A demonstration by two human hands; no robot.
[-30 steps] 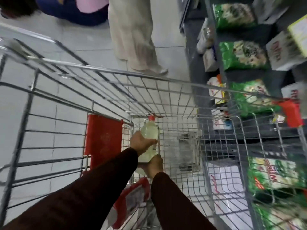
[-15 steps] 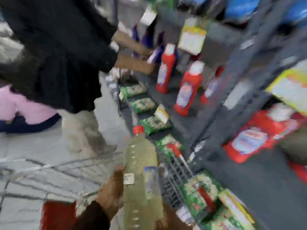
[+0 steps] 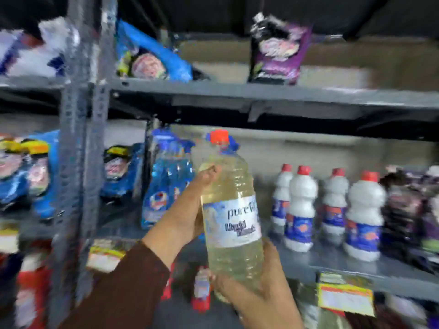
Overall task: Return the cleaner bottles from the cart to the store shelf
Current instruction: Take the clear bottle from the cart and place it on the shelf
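I hold a clear cleaner bottle of pale yellow liquid, red cap, white and blue label, upright in front of the middle store shelf. My left hand grips its side at the upper left. Under its base, my right hand cups it from below. The bottle hangs above the shelf's front edge, left of a row of white bottles with red caps. The cart is out of view.
Blue refill pouches stand behind and left of the bottle. A grey upright post divides the shelving at left. Dark purple packs sit at right. Bags lie on the upper shelf; red bottles stand below.
I lifted the bottle out of the cart and my view swung up from the cart to the shelves. The bottle now hangs in front of the middle shelf.
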